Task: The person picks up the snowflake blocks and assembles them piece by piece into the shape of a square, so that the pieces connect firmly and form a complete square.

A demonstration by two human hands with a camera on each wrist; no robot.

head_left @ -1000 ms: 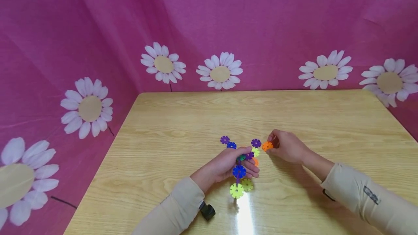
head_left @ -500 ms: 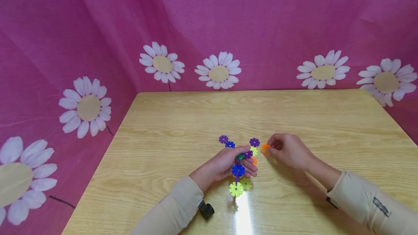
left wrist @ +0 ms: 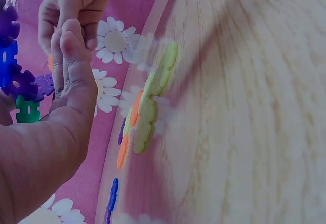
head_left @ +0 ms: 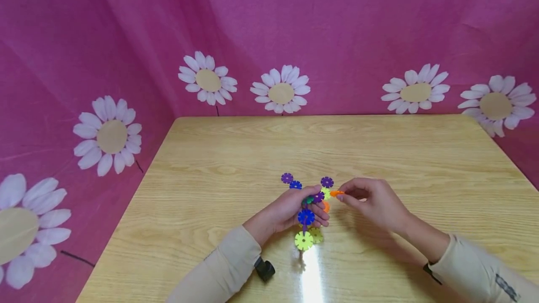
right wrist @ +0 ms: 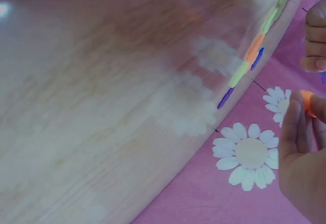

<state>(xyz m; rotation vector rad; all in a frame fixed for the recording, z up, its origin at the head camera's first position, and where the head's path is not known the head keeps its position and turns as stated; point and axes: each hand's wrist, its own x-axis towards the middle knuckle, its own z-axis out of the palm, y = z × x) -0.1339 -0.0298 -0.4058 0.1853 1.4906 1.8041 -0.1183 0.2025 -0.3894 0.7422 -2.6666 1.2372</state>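
At the left, a pink cloth printed with daisies (head_left: 54, 83) hangs beside the wooden table (head_left: 227, 153) and runs on behind its far edge. From the near left comes a rolled beige sleeve (head_left: 227, 265), and at its cuff a black wrist camera (head_left: 265, 270).

The left hand (head_left: 288, 207) holds a cluster of linked discs (head_left: 306, 217), its thumb pressed on top and its fingers stretched out underneath; I take it the cluster is spindly and wants steadying from both sides. A purple disc (head_left: 287, 178) and a blue disc (head_left: 295, 184) poke out on the far side of that hand, while a yellow-green disc (head_left: 303, 241) sits at the near end. Whether the lower discs rest on the table I cannot tell.

Farther right, a loose-looking orange disc (head_left: 337, 193) is turned edge-on, pinched by the right hand (head_left: 381, 202) at its right side, probably so the notched left rim stays clear of the fingertips. It meets the cluster's right side in my sight, though contact is unsure.

So the cluster lies within the left hand and just left of the right; the two hands are near each other but apart.
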